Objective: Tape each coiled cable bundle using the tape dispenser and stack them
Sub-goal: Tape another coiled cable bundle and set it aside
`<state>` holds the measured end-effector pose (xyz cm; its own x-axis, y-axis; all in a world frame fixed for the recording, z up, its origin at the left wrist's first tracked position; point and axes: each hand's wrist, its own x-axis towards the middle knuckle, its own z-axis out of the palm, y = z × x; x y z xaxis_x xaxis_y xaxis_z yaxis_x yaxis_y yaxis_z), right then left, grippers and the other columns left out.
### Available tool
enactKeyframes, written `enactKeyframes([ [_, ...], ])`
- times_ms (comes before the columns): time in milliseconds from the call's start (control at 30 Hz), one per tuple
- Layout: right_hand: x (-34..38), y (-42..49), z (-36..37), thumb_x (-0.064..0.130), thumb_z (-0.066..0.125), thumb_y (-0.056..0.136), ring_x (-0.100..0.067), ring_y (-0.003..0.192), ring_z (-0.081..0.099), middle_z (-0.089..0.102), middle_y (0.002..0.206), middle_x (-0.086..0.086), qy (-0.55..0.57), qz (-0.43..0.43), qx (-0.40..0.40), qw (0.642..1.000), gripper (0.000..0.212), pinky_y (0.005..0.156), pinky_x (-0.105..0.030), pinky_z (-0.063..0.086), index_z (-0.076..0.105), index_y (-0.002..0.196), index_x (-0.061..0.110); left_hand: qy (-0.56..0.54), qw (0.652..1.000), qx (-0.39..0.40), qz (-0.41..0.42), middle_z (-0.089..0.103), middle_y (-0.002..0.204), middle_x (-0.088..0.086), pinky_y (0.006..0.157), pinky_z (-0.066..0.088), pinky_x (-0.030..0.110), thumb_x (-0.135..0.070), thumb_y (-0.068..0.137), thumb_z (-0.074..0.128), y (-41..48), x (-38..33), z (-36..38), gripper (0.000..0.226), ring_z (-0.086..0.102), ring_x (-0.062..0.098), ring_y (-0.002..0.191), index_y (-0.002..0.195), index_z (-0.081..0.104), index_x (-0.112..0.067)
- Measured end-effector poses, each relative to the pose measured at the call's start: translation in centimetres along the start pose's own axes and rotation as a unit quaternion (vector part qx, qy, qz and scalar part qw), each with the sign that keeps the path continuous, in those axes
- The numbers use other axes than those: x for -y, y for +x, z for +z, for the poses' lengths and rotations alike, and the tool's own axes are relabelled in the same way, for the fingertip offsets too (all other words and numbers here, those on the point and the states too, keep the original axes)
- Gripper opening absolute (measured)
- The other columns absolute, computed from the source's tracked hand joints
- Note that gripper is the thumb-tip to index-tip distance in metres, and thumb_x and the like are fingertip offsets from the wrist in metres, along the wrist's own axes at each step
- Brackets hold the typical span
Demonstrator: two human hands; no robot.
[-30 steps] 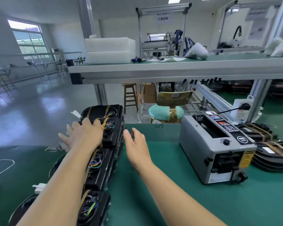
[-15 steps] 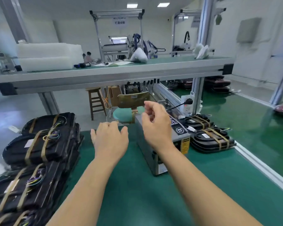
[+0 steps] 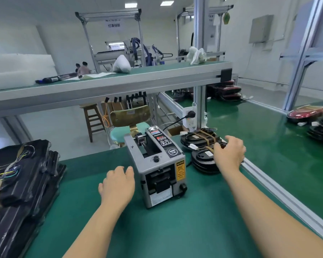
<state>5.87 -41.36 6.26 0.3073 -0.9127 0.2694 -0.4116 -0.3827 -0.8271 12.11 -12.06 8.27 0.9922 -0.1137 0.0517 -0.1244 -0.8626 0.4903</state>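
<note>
A grey tape dispenser (image 3: 157, 164) stands in the middle of the green table (image 3: 175, 229). Right of it lie two black coiled cable bundles: a near one (image 3: 201, 161) and a far one (image 3: 196, 138) with brown tape strips across it. My right hand (image 3: 229, 155) is over the right part of the near bundle, thumb spread and fingers relaxed; no grip shows. My left hand (image 3: 117, 185) hovers open just left of the dispenser and holds nothing. A stack of taped black bundles (image 3: 21, 179) with coloured wires sits at the table's left end.
An upper shelf (image 3: 119, 82) spans the bench above. An aluminium post (image 3: 199, 108) with a power socket (image 3: 189, 116) stands behind the bundles. A metal rail (image 3: 287, 198) bounds the table's right side. Beyond it lie more dark parts (image 3: 321, 125). A chair (image 3: 129, 125) stands behind the table.
My view has swung right, away from the left stack. My right hand crossed over the dispenser to the bundles on its right. My left hand left the stack and came beside the dispenser.
</note>
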Motion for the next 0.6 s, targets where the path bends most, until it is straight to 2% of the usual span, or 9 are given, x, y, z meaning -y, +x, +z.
enactKeyframes([
  [67, -1.8, 1.5, 0.0, 0.031, 0.071, 0.083, -0.038, 0.129, 0.043, 0.052, 0.136, -0.018, -0.015, 0.068, -0.007, 0.998, 0.052, 0.103, -0.047, 0.039, 0.057, 0.127, 0.007, -0.02, 1.0, 0.0, -0.011, 0.058, 0.121, 0.015, 0.102, 0.038, 0.049, -0.035, 0.102, 0.027, 0.1, -0.2, 0.3, 0.041, 0.052, 0.036, 0.106, 0.114, 0.057, -0.01],
  [167, -3.5, 2.9, 0.5, 0.052, 0.075, 0.076, -0.038, 0.127, 0.049, 0.054, 0.135, -0.02, -0.012, 0.158, 0.057, 0.986, 0.074, 0.1, -0.045, 0.043, 0.054, 0.127, 0.003, -0.05, 0.999, 0.004, -0.016, 0.054, 0.125, 0.015, 0.102, 0.04, 0.05, -0.037, 0.103, 0.028, 0.1, -0.7, 0.5, 0.042, 0.051, 0.037, 0.109, 0.119, 0.055, -0.009],
  [267, -4.0, 3.3, 1.0, 0.064, 0.072, 0.073, -0.038, 0.125, 0.052, 0.055, 0.135, -0.02, -0.052, 0.164, 0.097, 0.98, 0.083, 0.099, -0.043, 0.044, 0.055, 0.128, 0.005, -0.077, 0.996, 0.022, -0.026, 0.052, 0.126, 0.016, 0.103, 0.04, 0.05, -0.037, 0.103, 0.028, 0.1, -0.6, 0.9, 0.041, 0.05, 0.037, 0.111, 0.116, 0.054, -0.008],
  [333, -4.1, 3.4, 1.2, 0.063, 0.074, 0.071, -0.039, 0.125, 0.051, 0.052, 0.136, -0.02, -0.069, 0.162, 0.1, 0.979, 0.083, 0.1, -0.043, 0.043, 0.055, 0.129, 0.007, -0.086, 0.995, 0.035, -0.04, 0.052, 0.128, 0.016, 0.102, 0.04, 0.046, -0.037, 0.103, 0.027, 0.1, -0.2, 1.3, 0.042, 0.049, 0.036, 0.111, 0.119, 0.053, -0.008],
  [467, -4.4, 3.2, 1.1, 0.05, 0.079, 0.071, -0.041, 0.121, 0.05, 0.045, 0.137, -0.019, -0.044, 0.188, 0.104, 0.976, 0.079, 0.099, -0.046, 0.046, 0.048, 0.131, 0.008, -0.108, 0.989, 0.079, -0.067, 0.052, 0.126, 0.015, 0.084, 0.036, 0.035, -0.037, 0.104, 0.026, -0.5, 1.5, 2.6, 0.042, 0.046, 0.031, 0.103, 0.116, 0.051, -0.006],
  [600, -4.6, 2.4, 0.2, 0.043, 0.083, 0.063, -0.037, 0.107, 0.057, 0.055, 0.127, -0.019, -0.009, 0.207, 0.099, 0.973, 0.075, 0.086, -0.042, 0.053, 0.054, 0.121, 0.005, -0.108, 0.987, 0.099, -0.071, 0.055, 0.114, 0.011, 0.085, 0.039, 0.036, -0.036, 0.103, 0.026, -1.2, 2.8, 3.4, 0.037, 0.049, 0.032, 0.106, 0.102, 0.05, -0.008],
])
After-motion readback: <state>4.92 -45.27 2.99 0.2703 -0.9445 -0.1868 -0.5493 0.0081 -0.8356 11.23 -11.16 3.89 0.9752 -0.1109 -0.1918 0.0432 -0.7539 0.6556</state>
